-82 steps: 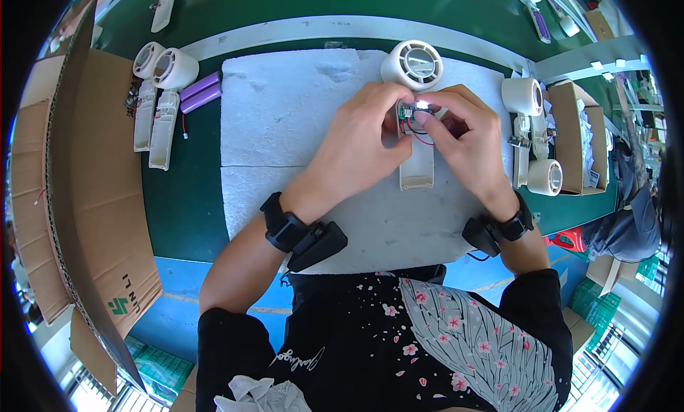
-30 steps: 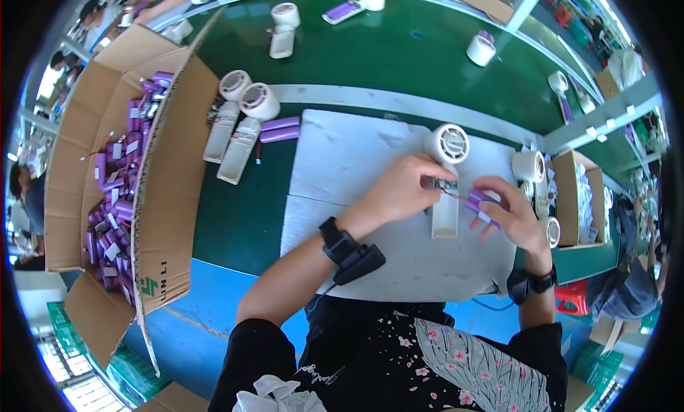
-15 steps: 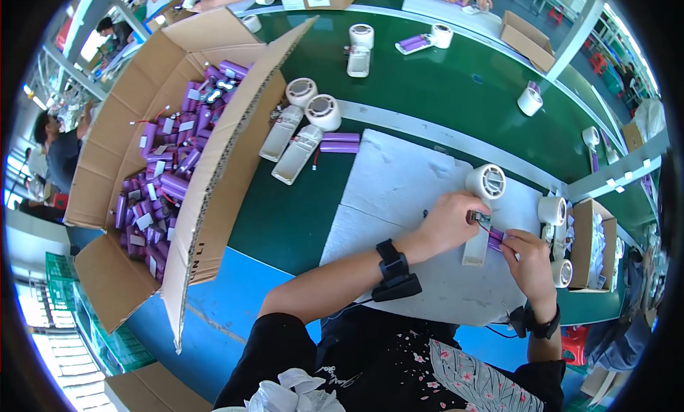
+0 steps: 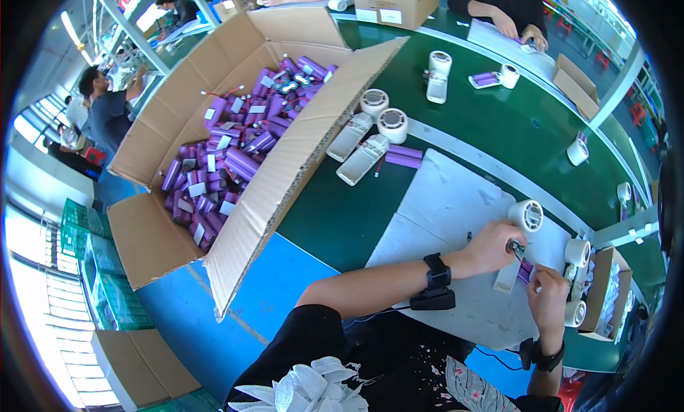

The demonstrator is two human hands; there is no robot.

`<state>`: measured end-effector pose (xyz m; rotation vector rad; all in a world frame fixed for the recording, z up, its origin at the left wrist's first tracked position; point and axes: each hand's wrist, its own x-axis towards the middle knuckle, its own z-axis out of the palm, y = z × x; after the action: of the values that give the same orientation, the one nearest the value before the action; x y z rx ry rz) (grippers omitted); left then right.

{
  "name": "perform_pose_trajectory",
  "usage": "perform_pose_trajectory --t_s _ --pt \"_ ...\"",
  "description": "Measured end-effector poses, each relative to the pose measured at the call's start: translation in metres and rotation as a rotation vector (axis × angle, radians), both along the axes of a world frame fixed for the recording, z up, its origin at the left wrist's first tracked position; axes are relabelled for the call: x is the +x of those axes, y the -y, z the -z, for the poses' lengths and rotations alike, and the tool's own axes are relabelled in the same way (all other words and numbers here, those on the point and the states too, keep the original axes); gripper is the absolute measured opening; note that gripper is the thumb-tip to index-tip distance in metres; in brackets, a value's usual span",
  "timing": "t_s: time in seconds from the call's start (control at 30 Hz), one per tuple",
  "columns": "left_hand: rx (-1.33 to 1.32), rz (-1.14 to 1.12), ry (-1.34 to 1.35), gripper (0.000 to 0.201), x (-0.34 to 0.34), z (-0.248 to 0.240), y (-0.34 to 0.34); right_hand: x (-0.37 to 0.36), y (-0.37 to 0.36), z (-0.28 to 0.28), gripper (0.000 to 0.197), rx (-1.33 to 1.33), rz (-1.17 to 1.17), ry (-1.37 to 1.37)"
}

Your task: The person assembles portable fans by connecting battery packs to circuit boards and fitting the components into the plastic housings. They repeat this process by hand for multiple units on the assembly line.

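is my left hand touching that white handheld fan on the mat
Touching. The head view shows the left hand resting its fingers on the white fan, just below its round head.

Left forearm extends bare across to the right, wrist strapped, left hand [image 4: 491, 246] curled with fingers pinched. Right hand [image 4: 547, 298] is raised just beside it, fingers bent, wrist banded.

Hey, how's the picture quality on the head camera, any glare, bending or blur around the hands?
Head view: strong fisheye, so the cardboard box and white mat edges bow toward the black rim; windows at far left blow out white; left hand and right hand sit small at lower right, evenly lit, fine detail soft.
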<state>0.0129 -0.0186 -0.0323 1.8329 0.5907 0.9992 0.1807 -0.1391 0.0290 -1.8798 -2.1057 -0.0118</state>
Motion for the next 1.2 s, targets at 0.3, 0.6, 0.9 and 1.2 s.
perform_pose_trajectory --t_s 0.3,0.6,0.9,1.2 --pt "-0.068 0.032 0.014 0.026 0.001 0.001 -0.001 0.004 0.006 0.000 0.008 0.031 0.014 -0.189" --pt "0.031 -0.062 0.018 0.023 0.009 0.008 0.001 0.002 0.003 0.000 0.015 -0.105 -0.027 -0.026" --pt "-0.166 0.004 -0.011 0.022 0.013 0.016 -0.003 0.112 0.006 0.010 0.026 -0.046 0.020 -0.028" --pt "-0.061 -0.024 -0.036 0.023 0.010 0.010 -0.003 0.066 0.008 -0.022 0.049 -0.151 0.213 -0.401"
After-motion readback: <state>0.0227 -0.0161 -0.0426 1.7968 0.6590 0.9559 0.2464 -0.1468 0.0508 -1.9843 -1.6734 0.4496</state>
